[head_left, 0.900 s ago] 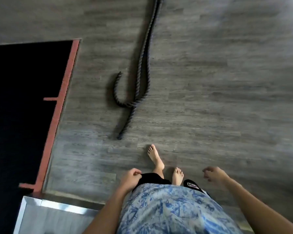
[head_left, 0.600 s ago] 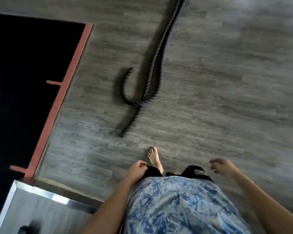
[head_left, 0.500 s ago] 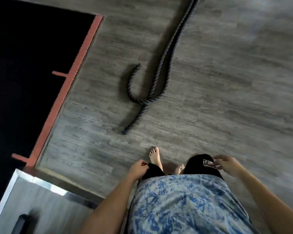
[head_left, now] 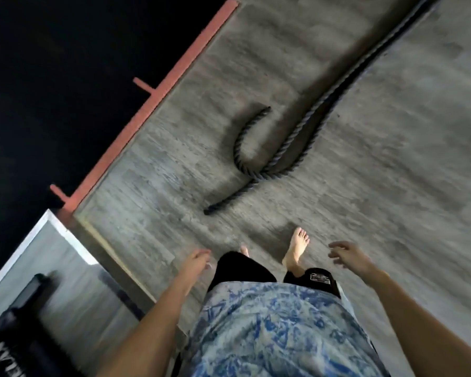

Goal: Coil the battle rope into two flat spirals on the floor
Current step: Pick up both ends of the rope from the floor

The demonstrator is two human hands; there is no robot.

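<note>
Right now the battle rope (head_left: pixel 259 175) lies uncoiled on the grey plank floor (head_left: pixel 392 186), ahead of you & just right of the black mat's (head_left: pixel 65 77) red border (head_left: pixel 158 85). Two strands run in from the view's top-right corner, cross once, then split. One end hooks round to point back up the floor; the other lies straight, pointing toward your feet. No spiral begun.

It has the same hook & crossing as 0.5 s ago, so the rope hasn't shifted. It only sits more slanted since your head tilted.

Your right foot (head_left: pixel 297 248) is now the fwd one, near the straight end but not touching. 0.9 s ago the left foot led.

Left hand (head_left: pixel 199 261) hangs by the left thigh, fingers loose, holding nothing; earlier it was balled tighter. Right hand (head_left: pixel 346 254) has swung out from the black shorts (head_left: pixel 239 268), fingers spread & lightly bent, nothing in it. Both hands are well apart from the rope.

A metal-rimmed grey panel (head_left: pixel 65 281) w/ a dark blurred object (head_left: pixel 25 308) sits bottom-left.
</note>
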